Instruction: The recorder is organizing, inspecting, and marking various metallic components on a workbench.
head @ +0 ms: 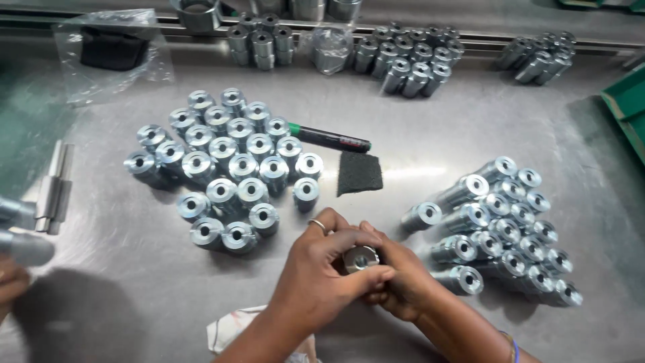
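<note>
Both my hands meet at the bottom middle of the head view around one shiny metal bushing (361,258) with a centre hole. My left hand (322,269), a ring on one finger, wraps over it from the left. My right hand (403,282) cups it from the right and below. To the left stands a cluster of several upright metal bushings (228,165). At my right, several more bushings (500,225) lie stacked on their sides. A white cloth (232,333) lies under my left forearm.
A dark abrasive pad (358,173) and a black marker with a green end (329,138) lie on the steel table (437,128). More bushing groups (410,57) and a plastic bag (111,50) sit at the back. Another person's hand (10,282) holds metal parts at far left. A green tray (628,107) is at right.
</note>
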